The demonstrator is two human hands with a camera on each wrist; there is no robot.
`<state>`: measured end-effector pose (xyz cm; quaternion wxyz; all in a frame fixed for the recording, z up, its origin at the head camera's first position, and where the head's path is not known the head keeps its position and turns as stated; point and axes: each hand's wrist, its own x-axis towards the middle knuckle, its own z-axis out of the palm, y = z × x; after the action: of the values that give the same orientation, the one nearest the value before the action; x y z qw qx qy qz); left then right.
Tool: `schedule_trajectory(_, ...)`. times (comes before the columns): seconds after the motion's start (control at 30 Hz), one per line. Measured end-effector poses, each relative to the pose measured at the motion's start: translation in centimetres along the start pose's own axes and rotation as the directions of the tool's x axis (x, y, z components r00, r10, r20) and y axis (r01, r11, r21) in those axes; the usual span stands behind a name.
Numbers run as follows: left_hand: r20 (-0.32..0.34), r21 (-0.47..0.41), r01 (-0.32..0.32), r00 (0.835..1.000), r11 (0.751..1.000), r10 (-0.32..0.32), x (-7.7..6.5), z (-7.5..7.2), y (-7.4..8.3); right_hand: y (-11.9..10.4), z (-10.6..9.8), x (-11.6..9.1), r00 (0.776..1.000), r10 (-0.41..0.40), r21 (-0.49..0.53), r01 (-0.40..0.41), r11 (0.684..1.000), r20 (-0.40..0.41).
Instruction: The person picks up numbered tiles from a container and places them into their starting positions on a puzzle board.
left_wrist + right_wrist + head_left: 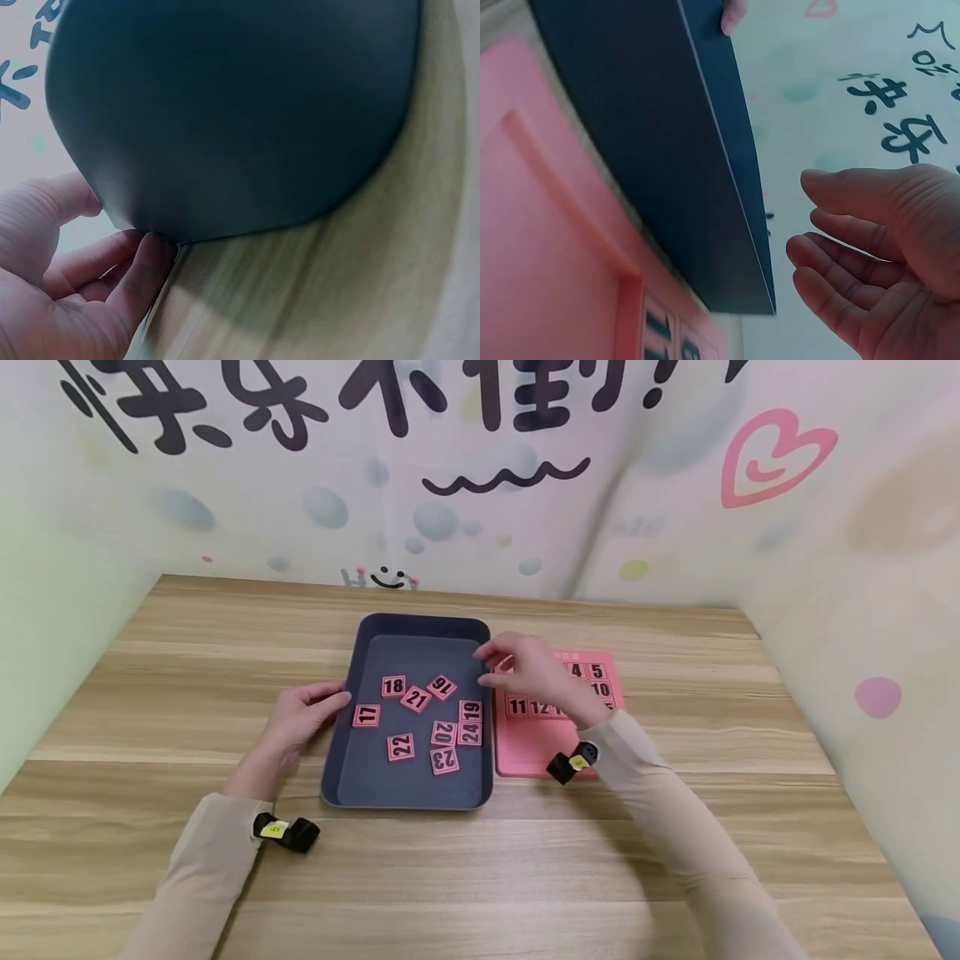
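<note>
A dark blue-grey tray (375,785) lies on the table, with several pink number tiles scattered in it, among them 18 (393,686), 22 (401,747) and 17 (366,716). At its left side my left hand (307,710) holds the rim between thumb and fingers; the left wrist view shows that hand (82,285) at the tray's edge. My right hand (536,672) hovers by the tray's right rim, over the pink number board (525,747). In the right wrist view its fingers (840,270) are loosely bent, with nothing between them.
The board's upper rows hold numbered tiles, such as 5 (597,671) and 11 (517,706); my right hand and forearm cover some. A wood-grain table (420,885) lies under everything. A printed wall (277,535) stands behind it.
</note>
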<state>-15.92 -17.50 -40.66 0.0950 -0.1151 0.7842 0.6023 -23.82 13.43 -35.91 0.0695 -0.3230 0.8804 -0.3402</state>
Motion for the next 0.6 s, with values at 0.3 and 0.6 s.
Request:
schedule_trajectory(0.3,0.000,0.001,-0.003,1.000,1.000,0.003,0.0,-0.1,-0.1,-1.1,2.8,2.8,0.996,0.007,0.007,-0.007,1.000,0.088)
schedule_trajectory(0.6,-0.002,0.000,-0.002,1.000,1.000,0.002,0.1,-0.1,-0.2,-1.6,4.1,4.4,0.984,0.069,-0.052,-0.061,0.997,0.163)
